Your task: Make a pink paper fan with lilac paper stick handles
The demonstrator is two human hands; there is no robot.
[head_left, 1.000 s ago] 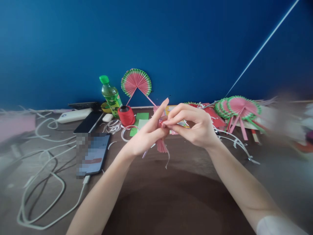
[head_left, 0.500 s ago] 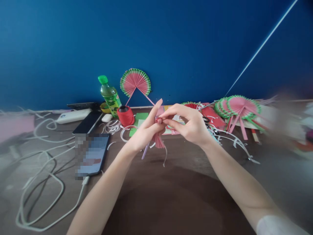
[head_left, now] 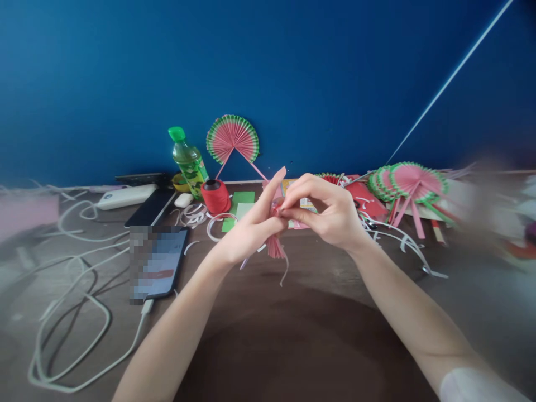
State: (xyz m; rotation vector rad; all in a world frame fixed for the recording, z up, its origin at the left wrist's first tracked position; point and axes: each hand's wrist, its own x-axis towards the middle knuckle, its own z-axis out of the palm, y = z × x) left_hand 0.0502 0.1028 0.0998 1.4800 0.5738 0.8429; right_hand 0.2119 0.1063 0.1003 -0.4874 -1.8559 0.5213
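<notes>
My left hand (head_left: 255, 226) is closed around a pleated pink paper piece (head_left: 275, 247), whose folded end fans out below the fingers. A thin pale strand (head_left: 286, 271) dangles from it. With thumb and forefinger pinched together, my right hand (head_left: 329, 209) meets the left at the piece's upper end. A small reddish bit shows between the fingertips there; whether it is thread or paper I cannot make out. Behind the hands, a spool of red thread (head_left: 216, 200) stands on the table, and an opened pink and green paper fan (head_left: 233, 139) leans on the wall.
Left of the hands are a green-capped bottle (head_left: 188, 162), a phone (head_left: 161, 268) on a white cable (head_left: 106, 318), and a white power bank (head_left: 127, 197). Several paper fans (head_left: 419, 181) and curled white paper strips (head_left: 414, 251) lie at the right. Green paper (head_left: 244, 198) sits behind.
Both hands have shifted slightly right together with the pleated paper. My right fingertips have closed in over the reddish bit, which now shows less.
</notes>
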